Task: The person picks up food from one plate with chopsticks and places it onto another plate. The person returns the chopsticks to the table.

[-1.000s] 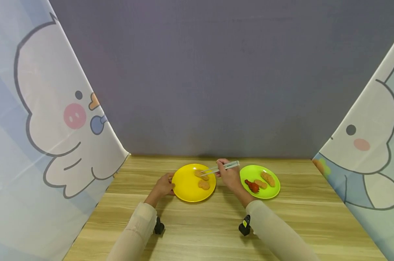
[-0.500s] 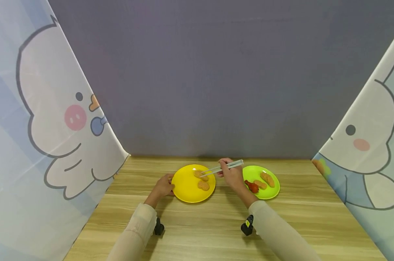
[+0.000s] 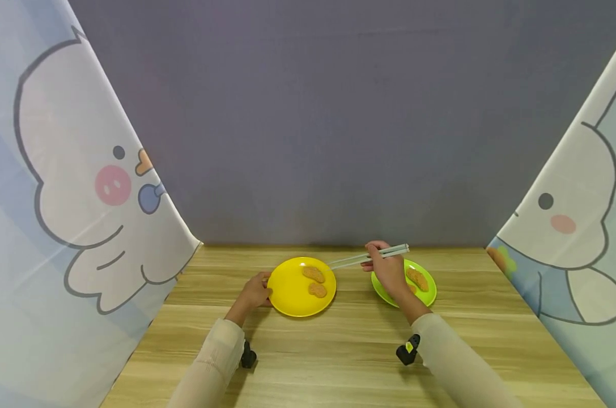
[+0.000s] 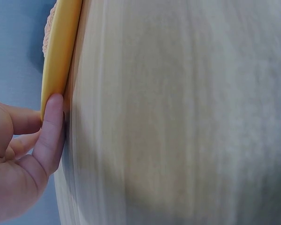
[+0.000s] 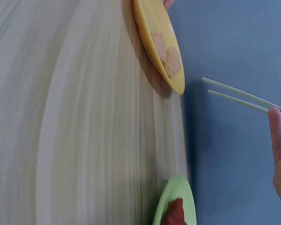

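At the left rim of the yellow plate (image 3: 287, 289), my left hand (image 3: 255, 291) pinches the edge; the left wrist view shows a finger and thumb on either side of the rim (image 4: 61, 51). Two breaded nuggets (image 3: 313, 275) lie on the plate's right half. My right hand (image 3: 386, 272) holds a pair of pale chopsticks (image 3: 351, 260), their tips slightly apart with nothing between them, near the plate's right edge. Beneath that hand and wrist is a green plate (image 3: 430, 292), partly hidden. A long breaded piece (image 3: 417, 279) shows on it, and a red drumstick (image 5: 174, 213) appears in the right wrist view.
The plates stand on a wood-grain table (image 3: 313, 362) with a strip of tabletop between them. A grey panel (image 3: 308, 141) rises behind the table. Printed cartoon curtains (image 3: 83, 170) flank both sides.
My right hand has moved right with the chopsticks, whose tips have left the upper nugget on the yellow plate. The hand now covers more of the green plate. My left hand stays put.
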A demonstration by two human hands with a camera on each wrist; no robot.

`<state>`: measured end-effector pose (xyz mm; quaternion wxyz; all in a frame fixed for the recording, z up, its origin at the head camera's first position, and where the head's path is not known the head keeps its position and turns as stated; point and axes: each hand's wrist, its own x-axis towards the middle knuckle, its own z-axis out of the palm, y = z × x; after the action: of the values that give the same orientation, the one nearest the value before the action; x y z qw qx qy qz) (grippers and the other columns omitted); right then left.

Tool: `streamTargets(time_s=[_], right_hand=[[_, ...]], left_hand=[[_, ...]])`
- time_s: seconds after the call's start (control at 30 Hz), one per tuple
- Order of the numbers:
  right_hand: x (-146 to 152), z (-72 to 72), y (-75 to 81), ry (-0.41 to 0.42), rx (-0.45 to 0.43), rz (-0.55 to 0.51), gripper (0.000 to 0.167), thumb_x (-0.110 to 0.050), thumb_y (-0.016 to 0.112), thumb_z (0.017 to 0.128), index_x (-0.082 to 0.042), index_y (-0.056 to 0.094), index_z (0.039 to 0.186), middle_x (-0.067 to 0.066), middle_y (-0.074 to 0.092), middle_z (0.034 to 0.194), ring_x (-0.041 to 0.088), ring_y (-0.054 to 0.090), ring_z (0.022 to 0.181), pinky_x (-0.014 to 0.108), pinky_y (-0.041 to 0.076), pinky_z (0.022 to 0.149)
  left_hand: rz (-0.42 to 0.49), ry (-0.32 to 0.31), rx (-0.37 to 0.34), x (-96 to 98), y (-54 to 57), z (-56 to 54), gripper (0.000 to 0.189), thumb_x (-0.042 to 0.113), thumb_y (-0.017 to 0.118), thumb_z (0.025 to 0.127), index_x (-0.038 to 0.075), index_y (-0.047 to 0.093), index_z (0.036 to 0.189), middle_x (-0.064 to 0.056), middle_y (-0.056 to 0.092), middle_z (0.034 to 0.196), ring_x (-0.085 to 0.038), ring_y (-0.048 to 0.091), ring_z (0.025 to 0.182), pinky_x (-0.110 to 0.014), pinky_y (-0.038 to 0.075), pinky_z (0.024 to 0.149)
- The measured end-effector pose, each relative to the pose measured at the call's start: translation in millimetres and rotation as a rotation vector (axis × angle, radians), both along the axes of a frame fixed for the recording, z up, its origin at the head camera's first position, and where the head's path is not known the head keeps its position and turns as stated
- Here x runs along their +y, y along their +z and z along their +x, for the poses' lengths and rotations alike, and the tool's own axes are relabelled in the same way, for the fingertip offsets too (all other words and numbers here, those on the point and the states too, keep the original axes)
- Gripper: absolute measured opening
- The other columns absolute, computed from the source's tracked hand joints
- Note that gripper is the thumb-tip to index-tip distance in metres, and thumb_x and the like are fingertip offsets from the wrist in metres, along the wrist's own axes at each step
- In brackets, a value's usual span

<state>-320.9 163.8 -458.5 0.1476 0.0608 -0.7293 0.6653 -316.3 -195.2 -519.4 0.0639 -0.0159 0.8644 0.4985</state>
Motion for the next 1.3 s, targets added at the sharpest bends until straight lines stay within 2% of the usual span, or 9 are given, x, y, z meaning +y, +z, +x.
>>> streamTargets(time_s=[0.13, 0.27, 0.37, 0.47, 0.77, 0.9, 1.03, 1.3], right_hand=[[17, -0.1, 2.4, -0.015, -0.021, -0.009, 0.031, -0.024, 0.058, 0.104, 0.004, 0.068, 0.114, 0.020, 0.067, 0.090, 0.025, 0.077, 0.071, 0.036, 0.065, 0.062], [34, -0.3, 6.7, -0.018, -0.025, -0.013, 0.031, -0.021, 0.057, 0.104, 0.006, 0.066, 0.115, 0.021, 0.065, 0.089, 0.022, 0.077, 0.069, 0.034, 0.064, 0.060], [46, 1.2, 10.6, -0.037, -0.039, -0.001, 0.032, -0.021, 0.056, 0.105, 0.007, 0.065, 0.118, 0.014, 0.065, 0.087, 0.018, 0.076, 0.068, 0.033, 0.064, 0.060], [58, 3.1, 12.1, -0.065, -0.055, 0.018, 0.032, -0.022, 0.056, 0.105, 0.006, 0.065, 0.119, -0.001, 0.064, 0.081, 0.015, 0.076, 0.068, 0.034, 0.064, 0.061], [93, 9.2, 9.4, -0.111, -0.062, 0.047, 0.031, -0.020, 0.054, 0.105, 0.006, 0.064, 0.117, -0.001, 0.067, 0.083, 0.014, 0.075, 0.066, 0.033, 0.064, 0.058], [103, 12.9, 10.3, -0.136, -0.054, 0.054, 0.027, -0.023, 0.054, 0.106, 0.001, 0.065, 0.112, 0.006, 0.066, 0.083, 0.011, 0.074, 0.063, 0.030, 0.063, 0.056], [113, 15.9, 8.6, -0.162, -0.063, 0.058, 0.021, -0.021, 0.054, 0.105, -0.003, 0.065, 0.106, 0.007, 0.066, 0.079, 0.010, 0.073, 0.060, 0.028, 0.062, 0.053], [132, 20.7, 3.3, -0.199, -0.093, 0.126, 0.025, -0.021, 0.052, 0.105, 0.001, 0.064, 0.108, 0.003, 0.065, 0.077, 0.007, 0.071, 0.058, 0.027, 0.062, 0.053]], left_hand=[[-0.006, 0.002, -0.007, -0.2, -1.5, 0.9, 0.053, -0.009, 0.055, 0.094, -0.001, 0.048, 0.147, -0.027, 0.064, 0.113, -0.022, 0.071, 0.073, -0.037, 0.065, 0.062], [-0.015, 0.001, -0.002, 0.0, -1.6, 2.0, 0.053, -0.010, 0.055, 0.094, -0.002, 0.048, 0.146, -0.027, 0.064, 0.113, -0.022, 0.071, 0.072, -0.037, 0.065, 0.062], [-0.020, 0.002, 0.003, 0.0, -1.0, 1.7, 0.053, -0.010, 0.055, 0.094, -0.002, 0.048, 0.146, -0.028, 0.064, 0.113, -0.023, 0.072, 0.074, -0.037, 0.065, 0.062], [-0.019, -0.001, 0.004, -0.3, -0.7, 1.2, 0.054, -0.010, 0.056, 0.094, -0.001, 0.048, 0.147, -0.028, 0.063, 0.114, -0.024, 0.072, 0.076, -0.037, 0.065, 0.063], [-0.005, -0.002, 0.008, -0.9, -1.7, 1.1, 0.055, -0.010, 0.055, 0.094, -0.001, 0.048, 0.147, -0.029, 0.063, 0.115, -0.024, 0.072, 0.076, -0.038, 0.065, 0.062], [0.001, 0.005, 0.012, -0.2, -2.2, 0.7, 0.055, -0.010, 0.055, 0.093, -0.001, 0.048, 0.147, -0.028, 0.064, 0.114, -0.023, 0.071, 0.074, -0.037, 0.065, 0.062], [0.004, 0.003, 0.012, 0.0, -2.7, 0.3, 0.055, -0.010, 0.055, 0.093, -0.002, 0.048, 0.147, -0.028, 0.064, 0.113, -0.023, 0.071, 0.073, -0.037, 0.065, 0.062], [-0.028, 0.005, 0.005, -1.4, -2.6, -1.2, 0.054, -0.009, 0.055, 0.095, -0.001, 0.047, 0.148, -0.029, 0.063, 0.118, -0.023, 0.072, 0.077, -0.036, 0.065, 0.063]])
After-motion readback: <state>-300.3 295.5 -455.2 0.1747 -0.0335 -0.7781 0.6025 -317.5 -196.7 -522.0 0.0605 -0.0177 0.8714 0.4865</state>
